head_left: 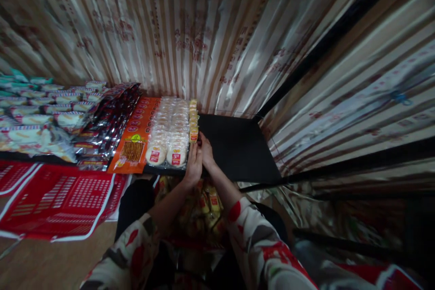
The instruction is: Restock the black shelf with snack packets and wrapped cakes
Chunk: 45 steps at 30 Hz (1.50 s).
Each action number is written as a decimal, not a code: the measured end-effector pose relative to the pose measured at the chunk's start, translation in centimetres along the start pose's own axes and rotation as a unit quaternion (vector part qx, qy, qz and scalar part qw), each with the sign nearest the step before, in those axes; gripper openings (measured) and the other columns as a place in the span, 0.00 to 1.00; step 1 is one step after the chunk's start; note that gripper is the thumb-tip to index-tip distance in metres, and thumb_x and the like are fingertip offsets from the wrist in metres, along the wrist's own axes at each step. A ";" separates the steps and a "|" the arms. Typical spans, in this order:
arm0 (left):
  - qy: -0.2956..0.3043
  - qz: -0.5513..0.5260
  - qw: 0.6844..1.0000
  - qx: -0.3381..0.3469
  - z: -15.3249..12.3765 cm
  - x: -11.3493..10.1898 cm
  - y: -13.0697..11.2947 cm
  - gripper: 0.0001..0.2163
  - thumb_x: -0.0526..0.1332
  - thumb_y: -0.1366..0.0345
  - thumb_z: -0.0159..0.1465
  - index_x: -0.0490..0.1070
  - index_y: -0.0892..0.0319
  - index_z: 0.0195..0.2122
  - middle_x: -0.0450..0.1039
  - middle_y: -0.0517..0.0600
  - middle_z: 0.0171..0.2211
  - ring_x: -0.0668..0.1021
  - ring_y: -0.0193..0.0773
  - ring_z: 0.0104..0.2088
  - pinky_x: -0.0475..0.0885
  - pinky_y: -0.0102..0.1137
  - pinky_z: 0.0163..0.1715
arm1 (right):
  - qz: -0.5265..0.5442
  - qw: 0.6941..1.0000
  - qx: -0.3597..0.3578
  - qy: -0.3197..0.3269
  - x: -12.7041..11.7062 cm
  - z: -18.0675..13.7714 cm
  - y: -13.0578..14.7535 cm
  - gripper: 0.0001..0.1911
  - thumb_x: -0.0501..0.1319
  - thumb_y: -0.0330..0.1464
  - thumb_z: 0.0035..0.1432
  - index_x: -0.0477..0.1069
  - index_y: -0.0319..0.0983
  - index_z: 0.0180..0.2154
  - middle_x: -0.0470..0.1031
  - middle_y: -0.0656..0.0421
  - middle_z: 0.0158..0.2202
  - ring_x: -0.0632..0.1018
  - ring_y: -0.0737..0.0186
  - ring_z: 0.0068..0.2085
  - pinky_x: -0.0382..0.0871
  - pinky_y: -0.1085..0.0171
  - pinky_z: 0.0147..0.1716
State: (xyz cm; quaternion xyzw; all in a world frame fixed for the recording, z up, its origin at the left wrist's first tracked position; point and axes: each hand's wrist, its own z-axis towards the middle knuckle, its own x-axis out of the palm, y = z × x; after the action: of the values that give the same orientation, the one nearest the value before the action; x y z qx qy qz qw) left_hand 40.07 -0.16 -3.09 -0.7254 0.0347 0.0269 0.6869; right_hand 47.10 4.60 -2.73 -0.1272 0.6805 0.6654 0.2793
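Note:
Both my hands meet at the front edge of a black shelf (238, 145). My left hand (193, 165) rests with its fingers together against the nearest yellow snack packet (194, 133), the front of a narrow row running back along the shelf. My right hand (205, 152) is just right of it, fingers pressed to the same packet. Left of the yellow row lie rows of clear packs of round white cakes (170, 129) with red labels. An orange packet (134, 138) lies further left.
Dark red-and-black packets (108, 118) and white snack bags (41, 118) fill the shelf's left part. A red plastic basket (61, 201) lies at lower left. More yellow packets (205, 204) sit below my arms. Striped shiny foil lines the back and right walls.

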 end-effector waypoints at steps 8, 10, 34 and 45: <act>-0.010 0.130 0.990 0.061 -6.8 -2.9 -0.3 0.16 0.49 0.70 0.60 0.68 0.61 0.47 0.70 0.56 0.46 0.72 0.41 0.48 0.66 0.38 0.52 | 0.042 0.992 -0.035 -0.109 -1.6 -7.8 -0.4 0.17 0.50 0.33 0.58 0.67 0.35 0.46 0.73 0.52 0.41 0.74 0.63 0.38 0.68 0.65 0.40; 0.011 0.166 0.984 0.070 -8.8 -3.9 0.7 0.14 0.48 0.72 0.60 0.71 0.60 0.41 0.71 0.54 0.41 0.73 0.40 0.45 0.67 0.36 0.49 | 0.035 0.996 -0.028 -0.074 -1.7 -11.2 -1.4 0.15 0.50 0.36 0.59 0.68 0.37 0.44 0.75 0.54 0.36 0.75 0.64 0.35 0.68 0.67 0.35; 0.064 0.283 0.957 -0.021 -12.8 -5.7 3.9 0.14 0.49 0.75 0.58 0.71 0.60 0.40 0.72 0.54 0.43 0.72 0.41 0.47 0.64 0.36 0.50 | -0.104 0.988 0.113 0.020 -3.4 -17.1 -5.1 0.09 0.56 0.28 0.51 0.72 0.43 0.33 0.77 0.60 0.29 0.77 0.63 0.31 0.67 0.66 0.31; 0.087 0.118 0.988 -0.042 -12.9 -5.2 0.9 0.18 0.52 0.67 0.59 0.66 0.58 0.51 0.73 0.53 0.48 0.75 0.39 0.45 0.69 0.34 0.47 | 0.045 0.997 0.065 0.022 -6.8 -14.4 -3.1 0.08 0.55 0.32 0.49 0.72 0.41 0.33 0.76 0.61 0.30 0.77 0.64 0.33 0.70 0.65 0.36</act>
State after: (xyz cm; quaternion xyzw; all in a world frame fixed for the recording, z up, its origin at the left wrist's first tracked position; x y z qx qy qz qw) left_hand 34.66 -13.00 -2.78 -0.7437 0.1786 0.0461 0.6425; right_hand 51.26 -11.05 -2.22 -0.0925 0.7334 0.6286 0.2419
